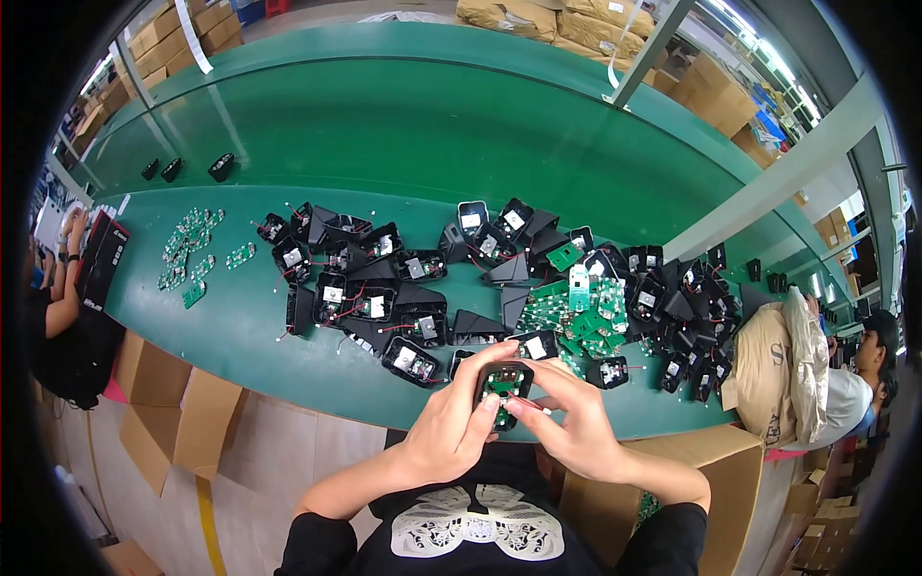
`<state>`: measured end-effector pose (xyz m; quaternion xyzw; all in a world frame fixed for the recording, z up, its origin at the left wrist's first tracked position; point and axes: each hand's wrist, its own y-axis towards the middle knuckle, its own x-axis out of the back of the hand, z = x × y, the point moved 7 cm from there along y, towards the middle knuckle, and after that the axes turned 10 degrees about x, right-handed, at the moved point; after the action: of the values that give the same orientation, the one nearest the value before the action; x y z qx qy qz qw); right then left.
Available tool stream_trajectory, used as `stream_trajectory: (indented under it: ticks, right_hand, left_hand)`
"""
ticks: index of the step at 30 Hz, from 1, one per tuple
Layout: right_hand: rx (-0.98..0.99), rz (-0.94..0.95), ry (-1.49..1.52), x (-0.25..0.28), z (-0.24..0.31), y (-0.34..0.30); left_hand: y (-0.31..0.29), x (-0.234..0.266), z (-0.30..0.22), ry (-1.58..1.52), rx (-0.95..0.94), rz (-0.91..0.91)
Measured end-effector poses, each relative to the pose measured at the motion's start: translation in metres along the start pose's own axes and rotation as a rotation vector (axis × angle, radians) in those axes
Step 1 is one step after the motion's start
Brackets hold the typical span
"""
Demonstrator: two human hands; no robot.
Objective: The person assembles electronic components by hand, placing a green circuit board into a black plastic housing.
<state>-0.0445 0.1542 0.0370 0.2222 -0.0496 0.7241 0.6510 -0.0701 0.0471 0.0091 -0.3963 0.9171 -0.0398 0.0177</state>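
Over the near edge of the table [240, 331], our left hand [449, 422] and right hand [573, 420] grip a black housing [527, 380] around a green circuit board [503, 381]; beyond lie piled boards [605, 309].

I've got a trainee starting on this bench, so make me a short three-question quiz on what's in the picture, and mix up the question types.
1. Multiple choice: what is held between the left hand and the right hand?
A) a cardboard box
B) a black case
C) a paper bag

2. True or false: the loose boards lie in more than one group on the bench.

3. Fill in the blank: the bench top is ____ in colour.

Key: 1. B. 2. True: there is a pile at the right and scattered ones toward the left end. 3. Green.
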Motion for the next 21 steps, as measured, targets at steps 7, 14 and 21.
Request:
stream_trajectory:
  ticks: [7,14,21]
  right_hand:
    - [-0.178,0.125,0.207,-0.002,-0.029,0.008]
    - [-0.691,0.451,0.744,-0.001,-0.041,-0.011]
    - [-0.666,0.562,0.582,-0.003,-0.041,-0.006]
  left_hand:
    - [0.004,0.01,0.005,0.088,0.041,-0.056]
    - [0.001,0.015,-0.037,0.765,-0.406,-0.09]
    - [-0.006,0.007,-0.042,1.175,-0.582,-0.186]
